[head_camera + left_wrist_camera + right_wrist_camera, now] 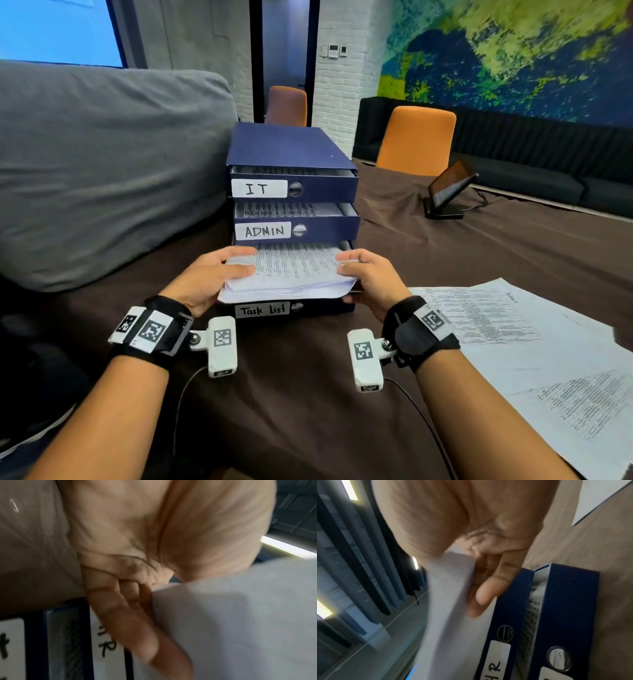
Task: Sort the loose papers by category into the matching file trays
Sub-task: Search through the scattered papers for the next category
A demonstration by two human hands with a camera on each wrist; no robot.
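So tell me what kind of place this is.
Most likely an office meeting room. Blue file trays hand-labelled IT, ADMIN and Task List stand stacked on a long cloth-covered table, orange chairs sit at its far side, and a small tilted screen on a stand rests on the table.

"IT" (259, 188) is handwritten on the white label of the top tray, "ADMIN" (264, 231) on the tray below, and "Task List" (262, 310) on the lowest, toward 6 o'clock. "HR" (494, 669) is read on a tray label in the right wrist view. Print on the loose sheets (486, 318) at 3 o'clock is too small to read.
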